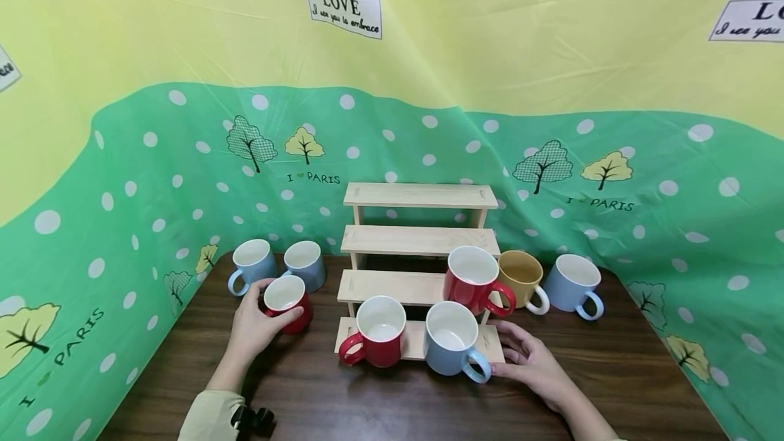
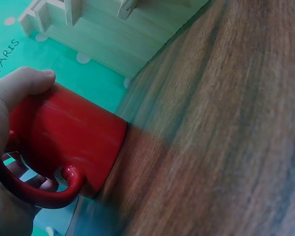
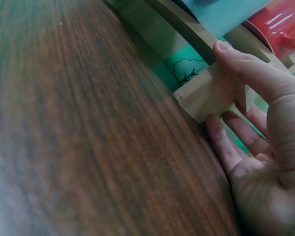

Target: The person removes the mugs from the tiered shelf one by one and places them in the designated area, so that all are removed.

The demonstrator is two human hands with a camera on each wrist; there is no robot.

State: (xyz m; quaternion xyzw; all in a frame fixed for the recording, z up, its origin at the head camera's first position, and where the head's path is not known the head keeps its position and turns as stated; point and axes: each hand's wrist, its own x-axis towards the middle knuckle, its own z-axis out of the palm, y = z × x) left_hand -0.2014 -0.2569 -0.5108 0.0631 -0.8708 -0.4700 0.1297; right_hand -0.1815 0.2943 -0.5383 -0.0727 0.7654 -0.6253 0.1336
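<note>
My left hand (image 1: pixel 260 318) grips a red mug (image 1: pixel 296 319) by its body, thumb on one side and fingers on the other. In the left wrist view that mug (image 2: pixel 73 132) has its handle close to the palm, and its base is at the table surface. My right hand (image 1: pixel 535 366) holds the right end of the lowest step of a wooden stepped rack (image 1: pixel 392 286); in the right wrist view the thumb lies on the front edge, fingers behind the side support (image 3: pixel 216 93). A red mug (image 1: pixel 386 348) and a light blue mug (image 1: pixel 450 352) stand on that step.
Another red mug (image 1: pixel 465 289) stands on the second step. Two blue mugs, one farther left (image 1: pixel 260 269) and one nearer the rack (image 1: pixel 312 274), stand behind my left hand. A yellow mug (image 1: pixel 514 287) and a light blue mug (image 1: pixel 562 289) stand right of the rack.
</note>
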